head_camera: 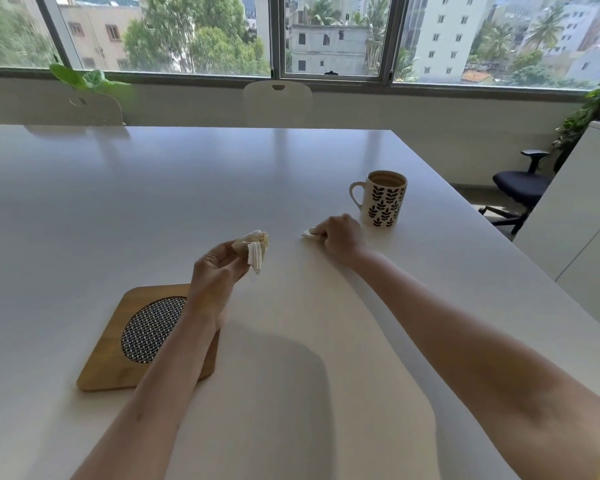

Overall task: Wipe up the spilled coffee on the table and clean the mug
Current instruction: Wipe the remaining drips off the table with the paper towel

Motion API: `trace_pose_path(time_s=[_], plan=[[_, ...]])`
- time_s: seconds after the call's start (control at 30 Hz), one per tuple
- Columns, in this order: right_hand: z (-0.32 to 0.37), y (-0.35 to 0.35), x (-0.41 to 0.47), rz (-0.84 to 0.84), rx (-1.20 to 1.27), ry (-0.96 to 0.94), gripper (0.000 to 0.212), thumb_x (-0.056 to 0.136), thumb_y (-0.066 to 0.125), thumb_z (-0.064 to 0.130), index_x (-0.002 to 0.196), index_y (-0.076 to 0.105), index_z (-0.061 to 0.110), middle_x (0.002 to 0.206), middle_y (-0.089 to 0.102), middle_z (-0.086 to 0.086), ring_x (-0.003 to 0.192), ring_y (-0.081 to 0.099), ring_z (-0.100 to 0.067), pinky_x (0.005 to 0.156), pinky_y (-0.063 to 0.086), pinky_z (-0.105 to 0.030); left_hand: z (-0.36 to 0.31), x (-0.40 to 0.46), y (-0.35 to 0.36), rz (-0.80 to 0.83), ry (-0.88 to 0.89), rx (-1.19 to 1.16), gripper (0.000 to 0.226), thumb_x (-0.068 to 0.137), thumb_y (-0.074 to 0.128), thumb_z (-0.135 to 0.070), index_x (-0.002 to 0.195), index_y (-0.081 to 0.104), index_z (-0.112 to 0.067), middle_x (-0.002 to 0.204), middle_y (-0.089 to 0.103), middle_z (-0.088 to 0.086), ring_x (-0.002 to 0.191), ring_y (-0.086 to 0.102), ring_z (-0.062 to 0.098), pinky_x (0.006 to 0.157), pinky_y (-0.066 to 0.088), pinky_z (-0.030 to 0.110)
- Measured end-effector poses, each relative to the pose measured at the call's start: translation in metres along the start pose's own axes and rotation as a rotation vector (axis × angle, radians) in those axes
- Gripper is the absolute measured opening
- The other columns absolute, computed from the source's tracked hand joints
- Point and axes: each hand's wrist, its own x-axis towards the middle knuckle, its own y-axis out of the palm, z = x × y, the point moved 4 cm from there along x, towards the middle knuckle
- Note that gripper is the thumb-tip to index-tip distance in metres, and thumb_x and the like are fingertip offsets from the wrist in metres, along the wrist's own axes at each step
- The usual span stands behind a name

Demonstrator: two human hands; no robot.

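my right hand [340, 237] presses a small tissue [308, 233] on the desk [153, 202] beside the mug [383, 199]; left hand [219, 268] grip holds a stained wad [255, 249]. i should press flat, sweeping inward.

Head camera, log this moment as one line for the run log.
left hand: holds stained tissue above table | right hand: presses tissue piece on table | mug: upright, untouched

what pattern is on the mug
The mug is white with rows of dark leafy sprigs, seen clearly in the head view.
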Motion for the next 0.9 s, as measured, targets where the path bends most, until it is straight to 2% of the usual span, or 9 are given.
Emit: trace_pose_path(time_s=[0.23, 0.37, 0.5, 0.63, 0.77, 0.9], plan=[[0.055, 0.017, -0.028, 0.047, 0.119, -0.220, 0.038, 0.081, 0.047, 0.000, 0.105, 0.072, 0.017, 0.111, 0.071, -0.007, 0.106, 0.063, -0.025, 0.087, 0.050, -0.034, 0.002, 0.001, -0.002, -0.041, 0.006, 0.008, 0.024, 0.065, 0.076, -0.024, 0.089, 0.077, -0.024, 0.100, 0.075, -0.001, 0.103, 0.067, 0.015, 0.086, 0.054, 0.023], [0.073, 0.020, -0.052, 0.076, 0.193, -0.379, 0.042, 0.077, 0.048, -0.008, 0.100, 0.074, 0.016, 0.105, 0.073, -0.007, 0.101, 0.065, -0.023, 0.085, 0.050, -0.032, 0.002, 0.001, -0.004, -0.045, 0.011, 0.010, 0.024, 0.066, 0.076, -0.023, 0.090, 0.077, -0.023, 0.100, 0.075, 0.000, 0.103, 0.067, 0.017, 0.092, 0.052, 0.030], [0.061, 0.012, -0.071, 0.070, 0.248, -0.456, 0.037, 0.077, 0.054, -0.011, 0.097, 0.074, 0.012, 0.102, 0.073, -0.009, 0.101, 0.067, -0.021, 0.089, 0.045, -0.021, 0.001, -0.002, -0.004, -0.059, 0.010, -0.002, 0.025, 0.062, 0.078, -0.025, 0.087, 0.077, -0.022, 0.097, 0.076, 0.000, 0.104, 0.066, 0.022, 0.095, 0.051, 0.034], [0.030, -0.004, -0.078, 0.026, 0.253, -0.387, 0.030, 0.080, 0.055, -0.010, 0.096, 0.074, 0.006, 0.103, 0.073, -0.012, 0.099, 0.067, -0.023, 0.091, 0.044, -0.020, -0.001, -0.004, -0.002, -0.056, 0.017, -0.006, 0.024, 0.065, 0.076, -0.020, 0.089, 0.076, -0.019, 0.099, 0.075, 0.002, 0.107, 0.065, 0.024, 0.096, 0.049, 0.035], [-0.022, -0.033, -0.089, -0.045, 0.134, -0.274, 0.028, 0.083, 0.054, -0.005, 0.100, 0.073, 0.008, 0.106, 0.072, -0.010, 0.101, 0.067, -0.024, 0.090, 0.051, -0.037, -0.002, -0.005, -0.002, -0.041, 0.027, 0.007, 0.017, 0.079, 0.070, -0.007, 0.091, 0.076, -0.018, 0.101, 0.075, 0.001, 0.107, 0.066, 0.020, 0.093, 0.051, 0.030], [-0.088, -0.062, -0.106, -0.108, 0.005, -0.005, 0.024, 0.087, 0.057, 0.010, 0.105, 0.072, 0.017, 0.110, 0.071, -0.004, 0.106, 0.064, -0.022, 0.091, 0.050, -0.036, -0.002, -0.005, -0.002, -0.034, 0.042, 0.033, 0.020, 0.082, 0.068, -0.005, 0.089, 0.076, -0.021, 0.100, 0.075, -0.002, 0.104, 0.067, 0.015, 0.089, 0.053, 0.026]])
